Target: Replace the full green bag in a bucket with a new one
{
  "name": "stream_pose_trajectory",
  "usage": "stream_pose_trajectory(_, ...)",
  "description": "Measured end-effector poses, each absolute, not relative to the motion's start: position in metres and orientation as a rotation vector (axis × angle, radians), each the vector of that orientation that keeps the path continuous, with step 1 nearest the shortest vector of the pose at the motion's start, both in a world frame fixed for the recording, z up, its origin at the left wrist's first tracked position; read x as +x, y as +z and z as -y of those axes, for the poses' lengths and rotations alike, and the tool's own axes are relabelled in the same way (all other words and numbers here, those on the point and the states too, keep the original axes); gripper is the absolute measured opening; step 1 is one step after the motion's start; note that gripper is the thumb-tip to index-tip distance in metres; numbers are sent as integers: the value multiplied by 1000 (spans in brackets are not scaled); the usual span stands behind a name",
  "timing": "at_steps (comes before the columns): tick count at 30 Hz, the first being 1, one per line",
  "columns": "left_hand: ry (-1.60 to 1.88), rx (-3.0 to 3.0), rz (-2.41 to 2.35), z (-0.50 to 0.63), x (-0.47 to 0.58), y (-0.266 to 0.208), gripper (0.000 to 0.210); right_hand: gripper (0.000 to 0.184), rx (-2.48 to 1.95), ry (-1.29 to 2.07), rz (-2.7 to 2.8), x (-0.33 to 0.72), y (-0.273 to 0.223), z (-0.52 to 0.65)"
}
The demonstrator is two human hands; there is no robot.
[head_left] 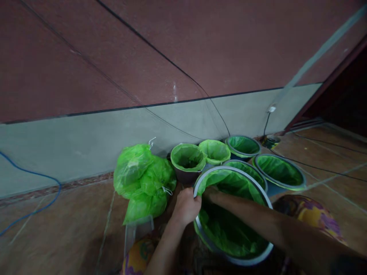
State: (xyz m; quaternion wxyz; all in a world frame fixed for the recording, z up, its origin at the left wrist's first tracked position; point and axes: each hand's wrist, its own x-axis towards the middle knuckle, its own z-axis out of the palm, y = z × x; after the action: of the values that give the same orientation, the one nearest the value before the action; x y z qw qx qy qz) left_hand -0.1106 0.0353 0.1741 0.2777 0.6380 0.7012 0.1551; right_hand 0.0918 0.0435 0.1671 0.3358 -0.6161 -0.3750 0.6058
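A round trash bin (pixel 266 250) with a grey rim stands tilted toward me. It is lined with a green plastic bag (pixel 229 233). At the left side of the rim, my left hand (pixel 187 206) is closed round the edge. My right hand (pixel 211 194) reaches down inside the bin against the left part of the liner. Its fingers are hidden, so I cannot tell whether they hold anything.
Several other green-lined bins, among them a dark one (pixel 187 176), stand along the wall. To the left lie tied green bags (pixel 143 175), with a clear plastic container (pixel 137 229) nearer me. A blue cable (pixel 54 179) and black cables cross the floor.
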Motion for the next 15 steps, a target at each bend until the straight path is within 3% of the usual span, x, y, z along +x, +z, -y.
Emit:
stream_pose_trajectory(9,390,1808,-1776,-32,-112,176,20,27,-1619,1667,895,90,170,-49)
stream_pose_trajectory(15,350,1804,-1811,-33,-111,175,22,16,-1648,1583,955,91,178,-37)
